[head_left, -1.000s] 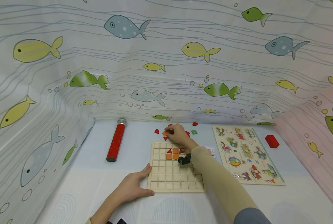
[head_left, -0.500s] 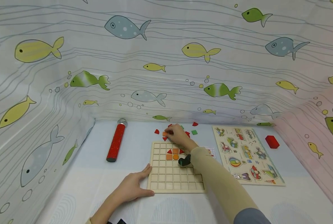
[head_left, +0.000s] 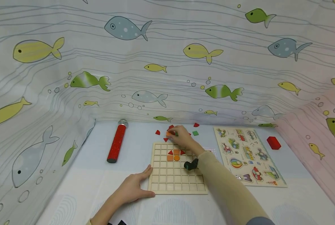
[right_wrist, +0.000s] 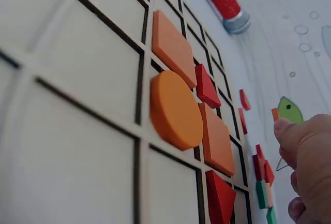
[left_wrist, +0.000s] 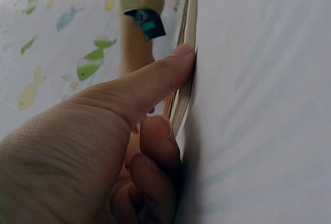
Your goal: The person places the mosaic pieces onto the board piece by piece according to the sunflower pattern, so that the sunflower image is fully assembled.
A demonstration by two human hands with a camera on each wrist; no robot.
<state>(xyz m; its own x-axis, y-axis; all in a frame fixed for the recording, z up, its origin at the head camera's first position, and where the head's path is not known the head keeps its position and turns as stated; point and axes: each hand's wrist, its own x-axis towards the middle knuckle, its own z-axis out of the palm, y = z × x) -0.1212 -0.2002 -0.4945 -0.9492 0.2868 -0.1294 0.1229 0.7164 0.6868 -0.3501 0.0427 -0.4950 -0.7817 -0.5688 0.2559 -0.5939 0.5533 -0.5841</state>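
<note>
My right hand is above the loose pieces behind the wooden grid board, pinching an orange square tile between thumb and fingertip. On the board lie an orange square, an orange circle, a second orange square and two red triangles, one a red triangle close to the right wrist camera. My left hand rests against the board's left edge near its front corner. In the left wrist view, its thumb touches the board's side while other fingers bend below.
Around the right hand lie loose red pieces and a green square. A red microphone lies at left. At right are a picture puzzle board and a red block. A printed grid card sits partly behind the right forearm.
The right hand has shifted slightly right, and the orange square tile in its fingertips has moved with it. The left hand has stayed at the board's edge.
</note>
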